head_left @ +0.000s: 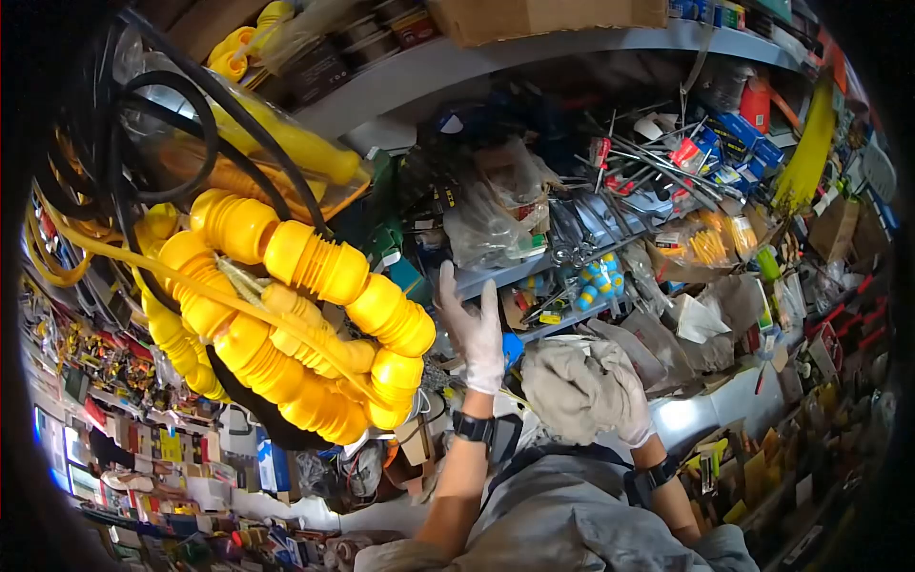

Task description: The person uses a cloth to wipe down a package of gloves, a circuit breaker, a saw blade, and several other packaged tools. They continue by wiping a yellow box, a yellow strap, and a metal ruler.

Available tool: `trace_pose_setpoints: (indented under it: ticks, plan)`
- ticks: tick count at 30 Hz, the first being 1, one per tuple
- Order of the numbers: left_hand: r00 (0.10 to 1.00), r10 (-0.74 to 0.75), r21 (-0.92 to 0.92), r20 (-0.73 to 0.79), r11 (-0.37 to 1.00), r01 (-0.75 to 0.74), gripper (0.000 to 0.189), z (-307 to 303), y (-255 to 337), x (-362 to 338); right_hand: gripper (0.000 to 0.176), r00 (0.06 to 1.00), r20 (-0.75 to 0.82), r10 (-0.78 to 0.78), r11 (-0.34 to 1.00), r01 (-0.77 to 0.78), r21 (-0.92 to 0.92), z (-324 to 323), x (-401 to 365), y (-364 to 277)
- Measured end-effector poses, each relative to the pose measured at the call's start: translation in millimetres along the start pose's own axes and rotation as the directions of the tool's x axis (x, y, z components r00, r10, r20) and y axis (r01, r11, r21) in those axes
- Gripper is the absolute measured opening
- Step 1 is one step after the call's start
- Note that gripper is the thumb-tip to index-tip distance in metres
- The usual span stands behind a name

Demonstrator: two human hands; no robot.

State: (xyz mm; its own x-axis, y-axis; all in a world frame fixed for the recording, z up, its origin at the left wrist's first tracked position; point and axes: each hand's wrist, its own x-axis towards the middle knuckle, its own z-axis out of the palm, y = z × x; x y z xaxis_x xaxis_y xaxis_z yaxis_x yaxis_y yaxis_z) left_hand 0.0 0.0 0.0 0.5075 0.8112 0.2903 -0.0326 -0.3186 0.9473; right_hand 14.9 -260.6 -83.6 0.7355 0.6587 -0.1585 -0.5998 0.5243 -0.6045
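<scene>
My left hand [473,334], in a thin white glove, is raised before the shelf with its fingers stretched apart and nothing in it. Just left of it hangs a bundle of bright yellow ribbed plastic pieces [315,272], close to the camera. In front of my body, my right hand [635,412], gloved the same way, grips a crumpled grey-beige cloth [577,386]; the cloth hides most of its fingers. A small blue item [513,349] shows between my left hand and the cloth.
A crowded shelf [562,329] ahead holds clear plastic bags [496,219], metal rods [658,162] and blue-yellow balls [599,281]. Black cable loops [119,143] hang at upper left. A cardboard box [553,19] sits on the upper shelf. Packed goods line both sides.
</scene>
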Motion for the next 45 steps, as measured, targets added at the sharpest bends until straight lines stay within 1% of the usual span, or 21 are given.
trace_pose_setpoints:
  ticks: [2, 3, 6, 7, 8, 10, 11, 13, 15, 18, 20, 22, 24, 27, 29, 32, 34, 36, 39, 43, 45]
  plan:
    - [0.918, 0.366, 0.236, -0.151, 0.915, -0.326, 0.053, 6.0, 16.8, 16.8, 0.038, 0.998, -0.049, 0.033, 0.998, -0.036, -0.055, 2.2, -9.4, -8.9]
    - [0.884, 0.446, 0.295, -0.142, 0.871, -0.392, 0.048, -0.6, 27.7, 35.3, 0.037, 0.998, -0.065, -0.003, 0.999, 0.000, -0.048, 33.8, -9.9, -8.0]
    - [0.903, 0.411, 0.263, -0.124, 0.891, -0.369, 0.044, 16.5, 18.7, 69.8, 0.035, 0.986, -0.164, 0.033, 0.997, -0.045, -0.070, 3.1, -23.2, -6.5]
    - [0.909, 0.391, 0.286, -0.144, 0.896, -0.340, 0.040, 21.5, 15.9, 79.2, 0.037, 0.977, -0.084, -0.197, 0.916, 0.153, -0.371, 18.8, -36.6, -10.9]
    - [0.907, 0.393, 0.285, -0.148, 0.896, -0.342, 0.040, 24.6, 13.2, 86.9, 0.037, 0.977, -0.080, -0.199, 0.915, 0.156, -0.373, 20.5, -40.0, -15.0]
    - [0.925, 0.349, 0.230, -0.151, 0.922, -0.310, 0.039, 28.8, 12.6, 100.2, 0.038, 0.966, -0.257, -0.006, 0.998, -0.010, -0.060, 16.8, -42.6, -21.0]
    - [0.925, 0.350, 0.228, -0.150, 0.922, -0.312, 0.039, 29.1, 13.7, 105.9, 0.040, 0.970, -0.238, -0.045, 0.998, 0.032, -0.060, -1.7, -49.1, -16.4]
    - [0.912, 0.395, -0.140, -0.110, 0.902, -0.408, 0.047, 26.1, 18.0, 115.4, 0.042, 0.958, -0.285, -0.008, 0.999, -0.007, -0.049, 7.2, -58.1, -28.8]
    - [0.925, 0.345, -0.127, -0.158, 0.922, -0.366, 0.049, 27.8, 18.0, 118.9, 0.042, 0.948, -0.314, 0.059, 0.998, -0.054, 0.025, -8.9, -66.8, -28.7]
    - [0.921, 0.286, -0.053, -0.264, 0.949, -0.310, 0.051, 30.7, 16.5, 121.0, 0.042, 0.957, -0.288, -0.023, 0.999, 0.036, 0.040, -20.7, -69.0, -27.4]
    - [0.927, 0.266, 0.156, -0.263, 0.960, -0.231, 0.053, 30.8, 18.2, 120.3, 0.042, 0.954, -0.297, -0.049, 0.999, 0.045, -0.021, -25.7, -66.4, -24.4]
    - [0.945, 0.246, 0.148, -0.217, 0.965, -0.217, 0.053, 28.4, 15.2, 126.1, 0.043, 0.948, -0.309, -0.069, 0.996, 0.047, -0.078, -25.6, -66.0, -24.5]
    - [0.959, 0.224, 0.146, -0.174, 0.969, -0.199, 0.054, 26.9, 13.9, 127.4, 0.041, 0.963, -0.267, -0.035, 0.999, 0.038, 0.005, -22.6, -65.7, -28.6]
    - [0.989, 0.074, -0.034, -0.125, 0.996, -0.078, 0.058, 31.3, 9.5, 131.0, 0.041, 0.960, -0.276, 0.037, 0.999, -0.031, 0.026, -16.6, -60.8, -33.0]
    - [0.952, 0.271, -0.475, -0.140, 0.826, -0.304, 0.061, 36.9, -3.1, 141.0, 0.042, 0.961, -0.276, 0.016, 1.000, -0.013, 0.011, -16.7, -55.8, -31.0]
    - [0.920, 0.312, -0.494, -0.236, 0.777, -0.390, 0.065, 24.8, 18.5, 150.0, 0.043, 0.959, -0.281, 0.041, 0.999, -0.043, -0.001, -23.2, -55.5, -33.4]
    - [0.950, 0.228, -0.411, -0.213, 0.861, -0.299, 0.067, 12.7, 25.4, 150.7, 0.043, 0.954, -0.284, 0.091, 0.996, -0.094, 0.003, -23.8, -56.2, -36.5]
    - [0.903, 0.354, -0.479, -0.243, 0.766, -0.429, 0.071, 9.6, 29.6, 149.5, 0.042, 0.954, -0.283, 0.100, 0.994, -0.109, -0.015, -20.9, -53.6, -40.7]
    - [0.893, 0.368, -0.528, -0.259, 0.721, -0.449, 0.074, 8.0, 25.3, 152.5, 0.039, 0.941, -0.339, 0.007, 0.996, -0.035, -0.077, -13.5, -48.7, -39.8]
    - [0.901, 0.355, -0.558, -0.248, 0.708, -0.433, 0.077, 6.3, 16.4, 154.4, 0.039, 0.921, -0.387, 0.049, 0.998, -0.063, -0.025, -21.0, -48.6, -37.9]
    - [0.906, 0.354, -0.563, -0.232, 0.710, -0.422, 0.078, 6.8, 16.6, 151.9, 0.049, 0.931, -0.364, 0.037, 0.996, -0.064, -0.062, -16.6, -49.2, -40.4]
